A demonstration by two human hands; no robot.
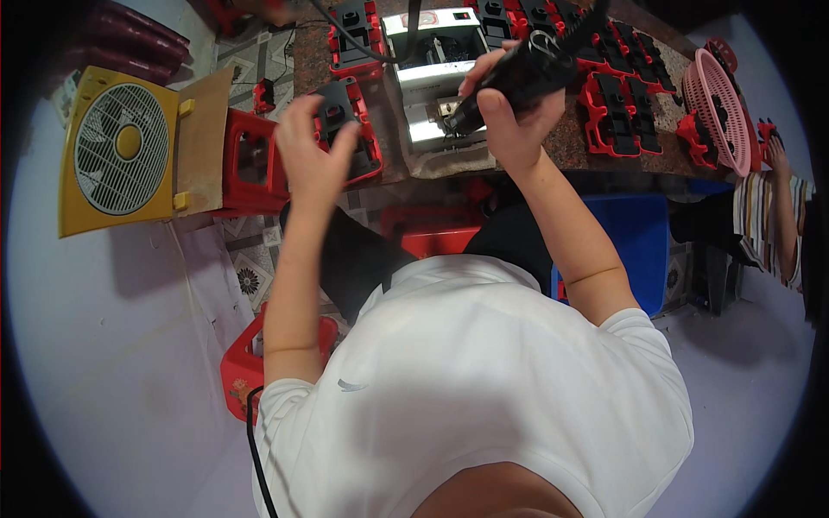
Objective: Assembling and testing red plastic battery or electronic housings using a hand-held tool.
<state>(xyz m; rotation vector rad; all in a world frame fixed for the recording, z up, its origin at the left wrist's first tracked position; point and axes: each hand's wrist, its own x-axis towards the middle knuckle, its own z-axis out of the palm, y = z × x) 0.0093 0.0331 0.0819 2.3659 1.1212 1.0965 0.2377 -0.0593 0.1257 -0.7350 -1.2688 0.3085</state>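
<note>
My right hand (pixel 522 134) is wrapped round a black electric screwdriver (pixel 515 79), tilted with its tip down to the left. That tip is at the front of a white screw feeder (pixel 436 72), where small parts show dark in the upper opening; whether it touches is unclear. My left hand (pixel 311 142), slightly blurred, has its fingers apart and holds nothing. Beside and partly under it lies a red-and-black plastic housing (pixel 356 129) at the table's near edge. Another such housing (pixel 350 34) lies farther back.
Several red-and-black housings (pixel 617 116) line the stone-topped table (pixel 566 155) on the right, near a pink basket (pixel 717 108). A yellow fan (pixel 125 142) stands left, beside a red stool (pixel 250 164). A blue bin (pixel 630 250) sits below; a co-worker's arm (pixel 784 207) is far right.
</note>
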